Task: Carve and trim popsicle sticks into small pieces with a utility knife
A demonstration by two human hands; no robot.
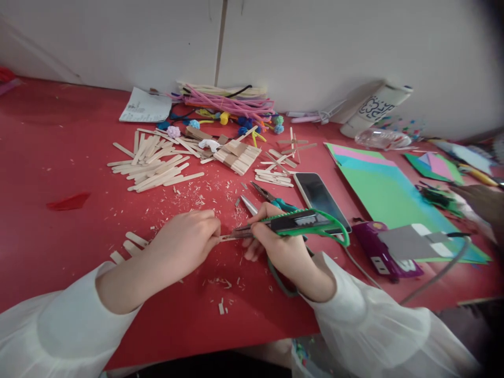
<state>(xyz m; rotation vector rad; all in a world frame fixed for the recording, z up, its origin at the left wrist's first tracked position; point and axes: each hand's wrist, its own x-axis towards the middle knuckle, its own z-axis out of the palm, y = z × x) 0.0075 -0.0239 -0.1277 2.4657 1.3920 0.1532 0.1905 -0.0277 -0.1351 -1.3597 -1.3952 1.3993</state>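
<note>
My left hand (192, 233) is closed, its fingertips pinching the end of a wooden craft stick (226, 238) just above the red table. In my right hand (281, 252) is a green and black utility knife (297, 222), its blade pointing left and lying against the stick. Most of the stick is hidden by my fingers. Wood shavings (197, 194) are scattered around both hands. Just beyond my right hand lie pliers (264, 193) with teal handles and a pointed silver blade (249, 205). A few loose sticks (136, 240) lie beside my left forearm.
A pile of craft sticks (153, 165) lies beyond my left hand, with pink pipe cleaners (228, 100) behind. To the right are a phone (321, 199), coloured paper (378, 189), a purple packet (370, 247) and a cable. Another person's hand (482, 202) shows at the right edge.
</note>
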